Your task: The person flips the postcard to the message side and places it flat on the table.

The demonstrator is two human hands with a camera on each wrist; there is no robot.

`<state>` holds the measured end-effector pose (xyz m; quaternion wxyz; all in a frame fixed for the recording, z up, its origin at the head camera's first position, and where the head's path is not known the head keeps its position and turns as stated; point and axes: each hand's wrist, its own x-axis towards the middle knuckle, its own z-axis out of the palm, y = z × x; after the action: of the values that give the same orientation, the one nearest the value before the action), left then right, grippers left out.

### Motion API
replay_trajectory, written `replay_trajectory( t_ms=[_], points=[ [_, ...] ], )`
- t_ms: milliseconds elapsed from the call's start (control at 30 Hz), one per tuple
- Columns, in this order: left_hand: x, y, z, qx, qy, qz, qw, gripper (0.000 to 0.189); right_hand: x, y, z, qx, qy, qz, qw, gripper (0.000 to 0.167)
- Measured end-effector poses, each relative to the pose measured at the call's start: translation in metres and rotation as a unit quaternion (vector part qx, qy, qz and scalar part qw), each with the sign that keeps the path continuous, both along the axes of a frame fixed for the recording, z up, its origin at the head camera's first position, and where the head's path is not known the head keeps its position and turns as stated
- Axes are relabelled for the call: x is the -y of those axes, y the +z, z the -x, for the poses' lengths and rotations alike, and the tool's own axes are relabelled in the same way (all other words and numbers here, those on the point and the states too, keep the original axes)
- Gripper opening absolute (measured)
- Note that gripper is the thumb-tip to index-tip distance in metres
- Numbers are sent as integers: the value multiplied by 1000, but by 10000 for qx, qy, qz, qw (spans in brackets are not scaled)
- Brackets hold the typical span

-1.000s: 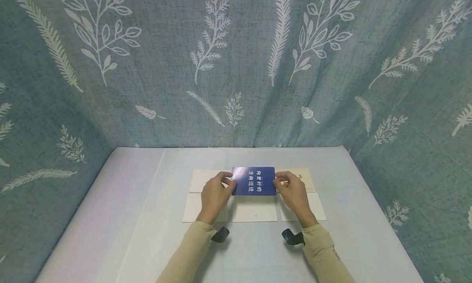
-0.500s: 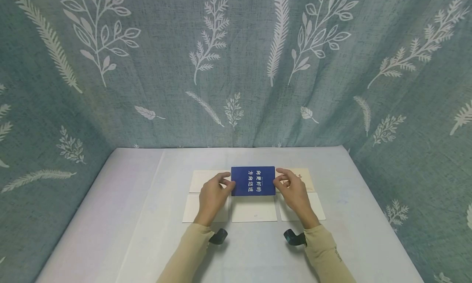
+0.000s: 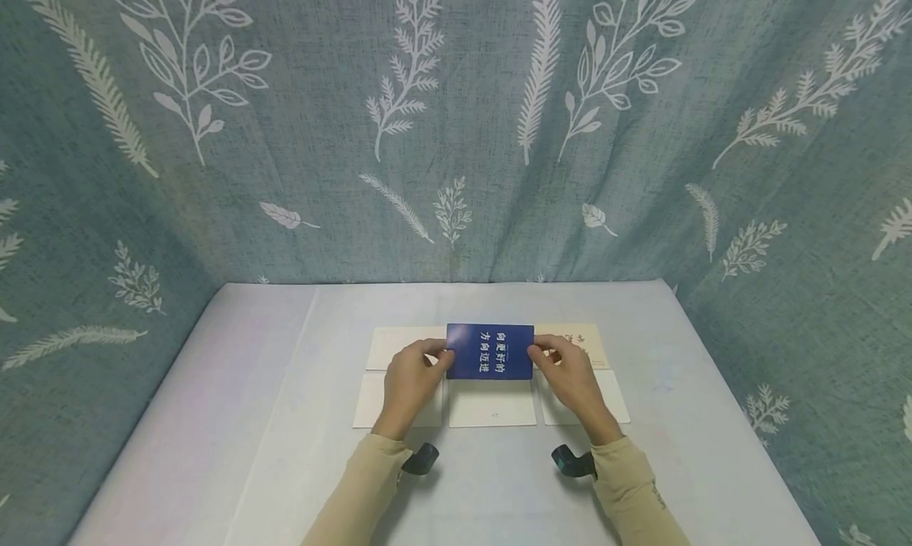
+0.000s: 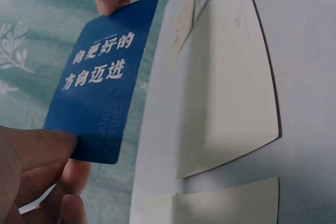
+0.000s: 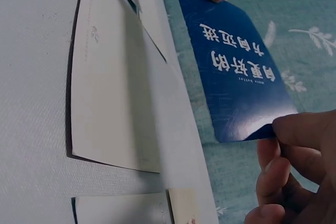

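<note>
Both hands hold a blue card [image 3: 490, 352] with two lines of white characters, raised above the table. My left hand [image 3: 412, 380] pinches its left end, with the thumb on the printed face in the left wrist view. At the right end, my right hand [image 3: 570, 378] pinches the card, its thumb near a corner; the blue surface [image 5: 236, 77] shines beside that thumb. Beneath lies a cream card [image 3: 492, 405], partly shaded. A cream card with brown lettering [image 3: 587, 340] lies behind the right hand. What lies directly behind the blue card is hidden in the head view.
Further pale cards lie in two rows, including a front left card [image 3: 370, 407], a back left card [image 3: 392, 344] and a front right card [image 3: 606, 400]. They rest on a white-covered table [image 3: 285, 467]. A teal leaf-patterned curtain [image 3: 321, 174] encloses the back and sides.
The blue card shifts very slightly and tilts, and a sheen shows at its upper left. My right index finger, lifted half a second ago, has come down toward the card's edge.
</note>
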<state>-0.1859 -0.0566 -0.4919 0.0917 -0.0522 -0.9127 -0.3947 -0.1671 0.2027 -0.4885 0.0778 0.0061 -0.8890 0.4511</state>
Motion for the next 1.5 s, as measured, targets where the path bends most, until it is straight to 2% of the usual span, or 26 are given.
replay_trajectory(
  t_ms=[467,767,1067,1233,1500],
  points=[
    [4,2,-5,216,-21,-85,9997,22,-1,-2,-1,-134,25,31,9999,23],
    [7,3,-9,86,-111,-72,9999,20,-5,-5,-4,-106,162,155,9997,27],
    [8,3,-13,402,-330,-457,9976,18,-5,-4,-9,-27,217,221,9995,22],
    [8,1,-13,508,-335,-512,9968,18,-5,-6,-10,5,218,232,9995,15],
    [9,-1,-13,563,-463,-684,9950,19,-10,-4,-12,-11,396,254,9989,19]
  ],
)
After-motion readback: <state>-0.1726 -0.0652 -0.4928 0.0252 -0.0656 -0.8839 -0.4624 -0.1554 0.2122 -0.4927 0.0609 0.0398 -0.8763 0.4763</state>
